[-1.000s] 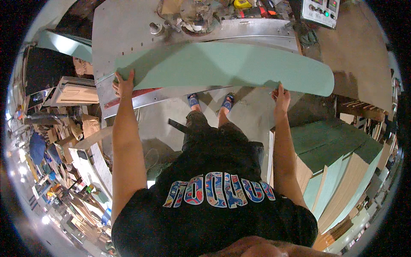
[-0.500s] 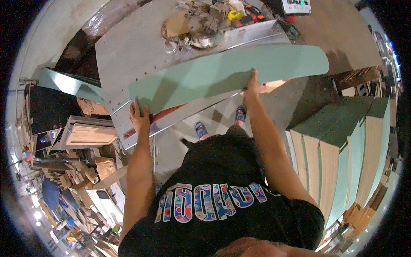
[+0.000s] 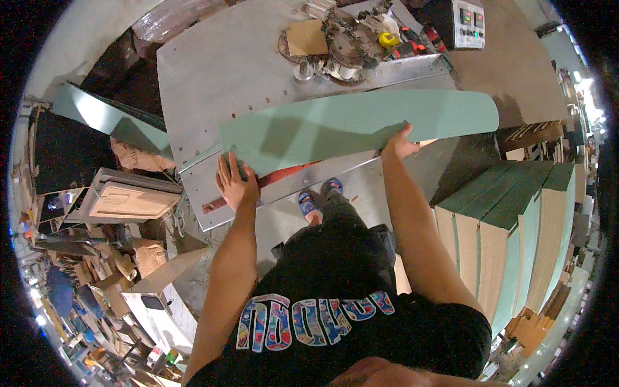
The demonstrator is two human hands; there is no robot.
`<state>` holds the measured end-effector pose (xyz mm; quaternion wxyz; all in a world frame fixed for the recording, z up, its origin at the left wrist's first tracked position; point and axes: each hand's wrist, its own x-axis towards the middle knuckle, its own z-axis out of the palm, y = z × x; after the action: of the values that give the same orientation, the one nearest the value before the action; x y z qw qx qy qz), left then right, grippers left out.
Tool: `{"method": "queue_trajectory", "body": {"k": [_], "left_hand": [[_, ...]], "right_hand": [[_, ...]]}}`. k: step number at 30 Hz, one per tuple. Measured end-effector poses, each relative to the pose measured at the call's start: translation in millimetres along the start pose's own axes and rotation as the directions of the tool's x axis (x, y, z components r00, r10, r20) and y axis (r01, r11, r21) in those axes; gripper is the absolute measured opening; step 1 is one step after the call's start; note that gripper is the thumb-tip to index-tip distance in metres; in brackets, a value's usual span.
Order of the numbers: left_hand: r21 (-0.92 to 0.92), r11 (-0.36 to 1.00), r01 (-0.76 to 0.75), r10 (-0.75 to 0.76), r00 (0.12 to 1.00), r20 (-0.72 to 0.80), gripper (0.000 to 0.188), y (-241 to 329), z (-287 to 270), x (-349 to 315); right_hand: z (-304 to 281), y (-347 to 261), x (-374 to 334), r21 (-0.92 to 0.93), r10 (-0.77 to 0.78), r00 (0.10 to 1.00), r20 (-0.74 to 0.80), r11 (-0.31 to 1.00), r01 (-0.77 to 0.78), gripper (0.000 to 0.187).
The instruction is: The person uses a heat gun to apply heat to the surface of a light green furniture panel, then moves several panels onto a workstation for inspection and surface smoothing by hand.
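Observation:
A long pale green board [image 3: 361,119] lies across a grey metal worktable [image 3: 213,71]. Its right end is rounded and its left end is cut straight. My left hand [image 3: 236,186] is at the near left corner of the board, fingers spread, fingertips touching its end and near edge. Along the near edge farther right, my right hand [image 3: 401,144] grips the board, thumb on top and the other fingers hidden beneath. A red strip [image 3: 284,173] in the table shows below the board.
Metal parts [image 3: 348,58], a yellow tape measure [image 3: 388,39] and red tools sit at the far side of the table. A control box [image 3: 469,24] stands beyond them. Stacked green-faced boards [image 3: 509,213] stand at right; wooden panels [image 3: 132,200] lean at left.
My view has shifted, and my right foot has moved closer to the left one. My left palm has come nearer the board's near edge. My right hand still grips the board.

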<state>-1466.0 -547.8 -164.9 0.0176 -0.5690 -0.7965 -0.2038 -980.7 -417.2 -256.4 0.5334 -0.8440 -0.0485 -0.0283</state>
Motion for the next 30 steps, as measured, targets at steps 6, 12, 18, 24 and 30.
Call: {"method": "queue_trajectory", "body": {"k": [6, 12, 18, 24, 30], "left_hand": [[0.042, 0.999, 0.019, -0.019, 1.000, 0.012, 0.059, -24, -7, -3], [0.021, 0.998, 0.053, -0.054, 0.997, 0.063, 0.062, -21, -14, 3], [0.080, 0.995, 0.063, -0.070, 0.994, 0.084, 0.067, -23, -12, 5], [0.100, 0.993, 0.058, -0.068, 0.992, 0.108, 0.063, -23, -10, 7], [0.092, 0.994, 0.066, -0.077, 0.989, 0.126, 0.064, -27, -16, 7]], "right_hand": [[-17, -18, -44, 0.076, 0.186, 0.954, 0.234, 0.975, -0.209, 0.098], [-25, -25, -46, 0.113, 0.211, 0.941, 0.266, 0.962, -0.247, 0.095], [-21, -21, -44, 0.168, 0.153, 0.945, 0.290, 0.964, -0.207, 0.097], [-18, -23, -40, 0.158, 0.183, 0.953, 0.240, 0.962, -0.224, 0.100], [-24, -34, -62, 0.178, 0.169, 0.954, 0.246, 0.960, -0.216, 0.095]]}}
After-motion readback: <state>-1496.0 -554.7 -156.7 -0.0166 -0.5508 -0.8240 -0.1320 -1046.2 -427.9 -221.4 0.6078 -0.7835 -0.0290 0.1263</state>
